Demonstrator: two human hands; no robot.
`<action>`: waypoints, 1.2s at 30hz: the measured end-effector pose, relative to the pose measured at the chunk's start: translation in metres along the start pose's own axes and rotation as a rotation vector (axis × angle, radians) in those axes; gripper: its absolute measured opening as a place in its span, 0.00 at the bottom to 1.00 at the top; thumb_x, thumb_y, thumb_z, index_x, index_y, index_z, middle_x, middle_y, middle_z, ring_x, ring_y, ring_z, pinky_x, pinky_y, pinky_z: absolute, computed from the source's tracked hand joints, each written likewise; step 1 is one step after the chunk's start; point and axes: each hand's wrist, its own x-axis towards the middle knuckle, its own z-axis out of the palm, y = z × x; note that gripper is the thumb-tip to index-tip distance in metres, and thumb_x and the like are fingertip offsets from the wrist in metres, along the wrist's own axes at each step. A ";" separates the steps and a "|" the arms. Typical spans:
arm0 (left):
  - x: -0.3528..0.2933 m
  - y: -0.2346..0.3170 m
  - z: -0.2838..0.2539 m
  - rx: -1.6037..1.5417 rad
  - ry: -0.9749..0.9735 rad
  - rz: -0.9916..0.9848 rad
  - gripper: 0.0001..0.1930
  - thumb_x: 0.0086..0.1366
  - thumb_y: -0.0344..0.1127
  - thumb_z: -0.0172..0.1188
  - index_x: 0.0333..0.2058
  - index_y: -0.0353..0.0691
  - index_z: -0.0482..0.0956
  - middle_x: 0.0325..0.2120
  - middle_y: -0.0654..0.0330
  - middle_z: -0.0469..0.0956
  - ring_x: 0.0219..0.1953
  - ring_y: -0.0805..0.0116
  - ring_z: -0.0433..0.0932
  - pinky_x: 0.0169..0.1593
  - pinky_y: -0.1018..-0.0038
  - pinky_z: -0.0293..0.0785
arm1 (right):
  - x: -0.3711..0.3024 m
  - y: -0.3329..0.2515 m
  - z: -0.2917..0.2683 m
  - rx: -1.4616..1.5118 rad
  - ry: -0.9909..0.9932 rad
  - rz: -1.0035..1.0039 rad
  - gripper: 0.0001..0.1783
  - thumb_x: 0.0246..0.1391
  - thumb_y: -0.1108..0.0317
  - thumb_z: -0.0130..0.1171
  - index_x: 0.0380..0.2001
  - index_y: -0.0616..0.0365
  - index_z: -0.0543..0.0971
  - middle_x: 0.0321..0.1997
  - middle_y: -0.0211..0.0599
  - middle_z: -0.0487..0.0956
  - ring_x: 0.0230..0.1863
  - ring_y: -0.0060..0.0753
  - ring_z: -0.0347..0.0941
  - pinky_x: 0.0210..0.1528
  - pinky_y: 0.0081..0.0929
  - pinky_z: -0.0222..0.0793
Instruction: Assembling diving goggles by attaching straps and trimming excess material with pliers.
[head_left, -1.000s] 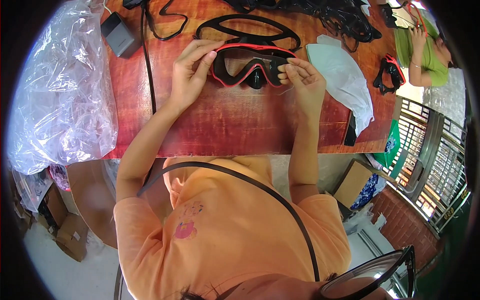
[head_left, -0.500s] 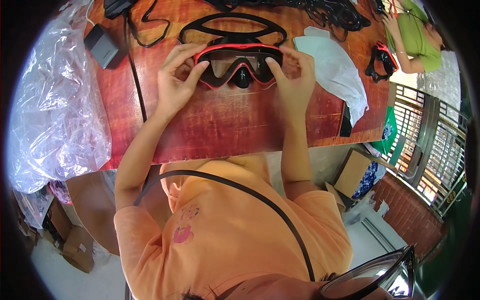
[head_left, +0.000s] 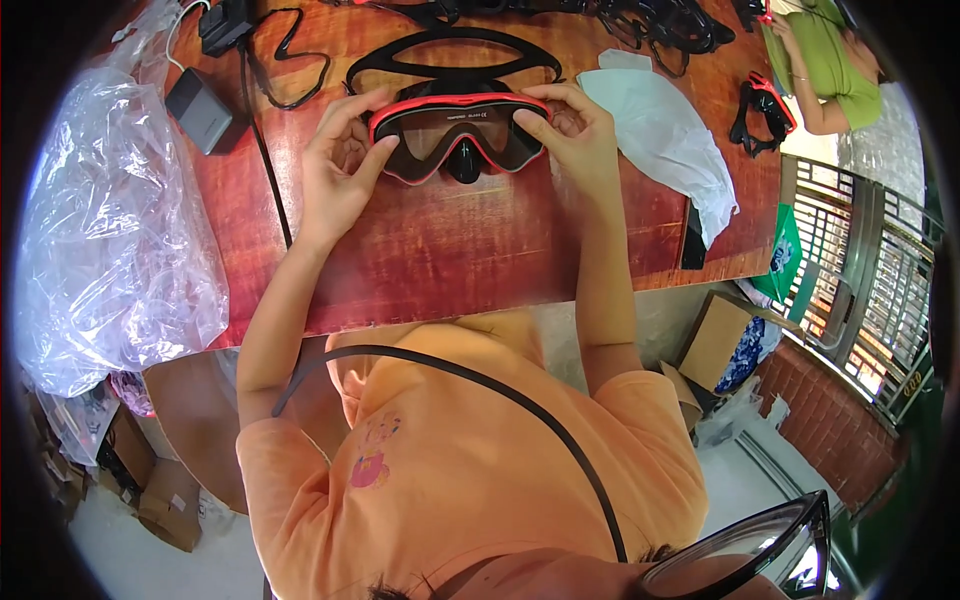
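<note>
A diving mask (head_left: 464, 160) with a red and black frame, a clear lens and a black nose pocket is held level over the wooden table. Its black strap (head_left: 450, 42) loops out behind it on the far side. My left hand (head_left: 345, 160) grips the mask's left end, thumb on the front rim and fingers curled behind. The right end is pinched by my right hand (head_left: 572, 130) in the same way, its thumb tip resting near the lens edge.
Clear plastic bags (head_left: 120, 220) cover the table's left side, beside a grey power bank (head_left: 198, 110) with cables. White tissue paper (head_left: 670, 140) lies to the right. More black straps (head_left: 660, 25) are piled at the back. Another mask (head_left: 765, 112) lies near a person in green (head_left: 825, 70).
Both hands and the mask have shifted slightly left. The mask is turned a little, so its lens faces me at a different angle. Both hands keep their hold.
</note>
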 end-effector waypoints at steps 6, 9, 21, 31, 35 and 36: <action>0.007 -0.015 -0.002 0.419 0.070 0.154 0.17 0.66 0.33 0.55 0.53 0.36 0.71 0.52 0.54 0.67 0.53 0.62 0.67 0.57 0.71 0.61 | 0.000 0.005 0.011 -0.063 0.003 0.060 0.16 0.47 0.80 0.66 0.41 0.67 0.78 0.39 0.34 0.79 0.41 0.21 0.74 0.46 0.17 0.71; 0.001 -0.021 0.007 0.639 0.143 0.071 0.16 0.69 0.40 0.50 0.51 0.38 0.72 0.58 0.51 0.63 0.60 0.53 0.58 0.65 0.60 0.48 | 0.001 0.002 0.014 0.004 0.037 0.088 0.16 0.47 0.80 0.67 0.41 0.68 0.77 0.38 0.35 0.80 0.40 0.21 0.74 0.45 0.17 0.71; 0.008 -0.013 0.016 -0.140 0.128 -0.021 0.14 0.69 0.35 0.55 0.49 0.35 0.69 0.51 0.57 0.74 0.53 0.71 0.70 0.59 0.74 0.62 | -0.001 -0.018 0.013 0.126 0.036 0.096 0.18 0.45 0.76 0.71 0.41 0.68 0.79 0.34 0.29 0.79 0.31 0.12 0.69 0.32 0.10 0.66; 0.000 0.023 -0.001 -0.164 0.176 -0.034 0.13 0.69 0.34 0.53 0.48 0.34 0.69 0.52 0.53 0.74 0.54 0.69 0.71 0.59 0.72 0.63 | -0.009 -0.042 0.027 0.056 -0.049 -0.087 0.15 0.50 0.79 0.65 0.42 0.70 0.78 0.45 0.42 0.80 0.45 0.25 0.75 0.48 0.20 0.72; -0.005 0.038 -0.010 -0.101 0.120 0.127 0.11 0.69 0.32 0.53 0.47 0.35 0.67 0.52 0.51 0.73 0.52 0.70 0.71 0.58 0.73 0.64 | 0.002 -0.065 0.009 0.080 -0.277 -0.220 0.10 0.57 0.73 0.60 0.41 0.66 0.79 0.43 0.36 0.79 0.45 0.22 0.73 0.48 0.19 0.67; -0.005 0.043 -0.012 -0.070 0.125 0.126 0.11 0.69 0.31 0.53 0.47 0.35 0.67 0.52 0.52 0.73 0.52 0.70 0.71 0.58 0.73 0.64 | 0.009 -0.071 0.010 -0.023 -0.287 -0.243 0.13 0.62 0.64 0.56 0.41 0.64 0.79 0.40 0.32 0.78 0.45 0.21 0.72 0.48 0.18 0.65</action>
